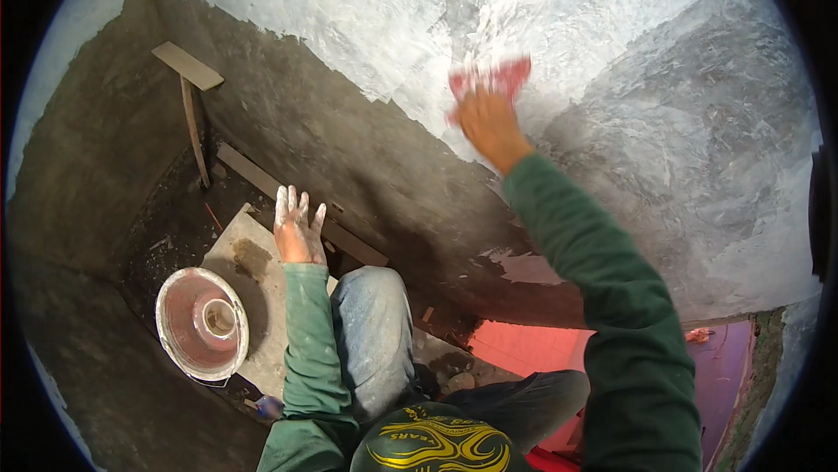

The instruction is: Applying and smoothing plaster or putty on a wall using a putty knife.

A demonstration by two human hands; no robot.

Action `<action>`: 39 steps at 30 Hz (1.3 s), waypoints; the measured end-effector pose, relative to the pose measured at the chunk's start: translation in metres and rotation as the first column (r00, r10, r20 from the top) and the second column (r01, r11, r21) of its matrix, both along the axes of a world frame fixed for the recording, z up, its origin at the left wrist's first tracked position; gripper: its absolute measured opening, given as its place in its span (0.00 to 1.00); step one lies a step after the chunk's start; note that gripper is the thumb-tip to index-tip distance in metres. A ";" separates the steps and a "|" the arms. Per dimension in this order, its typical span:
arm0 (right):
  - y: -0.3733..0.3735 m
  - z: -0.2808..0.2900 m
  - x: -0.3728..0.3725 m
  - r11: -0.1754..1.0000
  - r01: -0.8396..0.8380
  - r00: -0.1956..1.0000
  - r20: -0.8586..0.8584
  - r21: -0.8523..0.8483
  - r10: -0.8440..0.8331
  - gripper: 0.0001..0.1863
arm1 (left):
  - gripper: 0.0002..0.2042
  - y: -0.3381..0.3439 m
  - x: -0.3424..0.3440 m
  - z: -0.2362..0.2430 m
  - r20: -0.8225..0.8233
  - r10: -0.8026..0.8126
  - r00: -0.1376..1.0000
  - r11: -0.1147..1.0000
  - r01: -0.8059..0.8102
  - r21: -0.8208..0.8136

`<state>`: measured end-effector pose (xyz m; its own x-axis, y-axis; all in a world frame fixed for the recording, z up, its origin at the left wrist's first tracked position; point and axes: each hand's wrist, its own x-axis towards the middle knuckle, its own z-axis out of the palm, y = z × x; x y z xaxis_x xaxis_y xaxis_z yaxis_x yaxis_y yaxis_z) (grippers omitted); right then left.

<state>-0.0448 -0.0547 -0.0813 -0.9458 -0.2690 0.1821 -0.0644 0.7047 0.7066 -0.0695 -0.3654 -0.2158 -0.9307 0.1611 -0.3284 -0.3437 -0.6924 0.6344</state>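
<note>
My right hand [491, 127] is closed on a red flat-bladed plaster spreader [508, 78], slightly smeared by motion. The spreader lies against the wall [611, 9], in an area coated with streaky white plaster. My left hand [298, 226] is held out in front of the darker bare wall, with its fingers spread and white residue on them. Nothing is in it. Left of and below that hand, a bucket [166, 319] with a pale, smeared rim stands on a board; a small round container [218, 318] sits inside it.
The plaster-spotted board [262, 254] lies under and beside the bucket. At the far left, a short plank [188, 65] tops a slanted wooden stick [193, 127]. A long strip of wood [253, 171] runs along the wall's foot. Reddish sheeting [532, 345] shows at lower right.
</note>
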 end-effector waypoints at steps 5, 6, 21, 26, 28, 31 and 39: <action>0.018 -0.077 0.109 0.923 0.384 0.788 0.534 -0.036 -0.307 0.11 | 0.33 -0.021 0.005 -0.001 -0.006 0.002 1.000 0.997 -0.003 -0.082; 0.026 -0.086 0.135 0.895 0.445 0.767 0.525 -0.021 -0.369 0.09 | 0.33 -0.021 0.004 -0.001 -0.008 -0.012 1.000 0.996 0.011 -0.089; 0.039 -0.109 0.509 -0.384 -0.821 0.367 0.125 -0.423 -0.922 0.16 | 0.35 0.127 0.072 0.067 -0.310 -0.575 0.757 0.813 0.484 -0.324; 0.023 -0.191 0.587 -0.223 -0.957 0.225 0.015 -0.187 -0.974 0.14 | 0.34 0.180 0.142 0.056 -0.288 -0.760 0.582 0.648 0.642 -0.410; 0.027 -0.205 0.583 -0.199 -0.968 0.207 -0.038 -0.151 -0.978 0.16 | 0.34 0.190 0.160 0.047 -0.269 -0.833 0.484 0.552 0.688 -0.471; 0.052 -0.203 0.559 -0.081 -0.987 0.089 -0.049 -0.140 -0.995 0.18 | 0.34 0.199 0.180 0.052 -0.214 -0.878 0.429 0.467 0.666 -0.581; 0.147 -0.190 0.499 0.281 -0.429 -0.433 -0.077 -0.859 -0.898 0.11 | 0.35 0.183 0.192 0.037 -0.099 -0.902 0.420 0.387 0.685 -0.617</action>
<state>0.4541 0.0925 -0.2712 0.6691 0.7123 0.2119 0.2858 0.0166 -0.9581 0.1229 -0.1823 -0.1792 -0.4758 0.8391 -0.2637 -0.2414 0.1637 0.9565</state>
